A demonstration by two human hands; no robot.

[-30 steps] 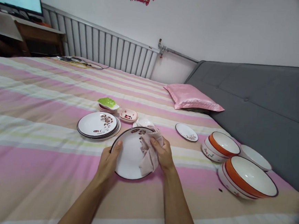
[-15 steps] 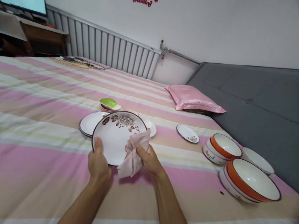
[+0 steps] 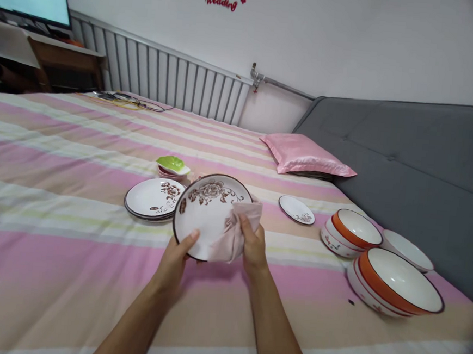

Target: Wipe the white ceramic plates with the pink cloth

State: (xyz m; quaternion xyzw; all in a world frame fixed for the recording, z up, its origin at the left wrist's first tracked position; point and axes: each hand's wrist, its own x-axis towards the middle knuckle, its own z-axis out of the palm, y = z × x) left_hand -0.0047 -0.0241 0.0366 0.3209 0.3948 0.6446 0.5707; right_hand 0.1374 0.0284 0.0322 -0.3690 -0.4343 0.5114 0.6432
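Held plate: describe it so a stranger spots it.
Start at the striped bed. Above it, the left hand grips a white, brown-flowered plate. Unlike the stacked plates beside it, this one is held up, a pinkish cloth against its face.

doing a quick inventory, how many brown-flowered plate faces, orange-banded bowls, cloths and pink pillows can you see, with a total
Brown-flowered plate faces: 3 (held plate, stack's top plate, lone plate)
Orange-banded bowls: 2 (larger bowl, smaller bowl)
Cloth: 1
Pink pillow: 1
Total: 7
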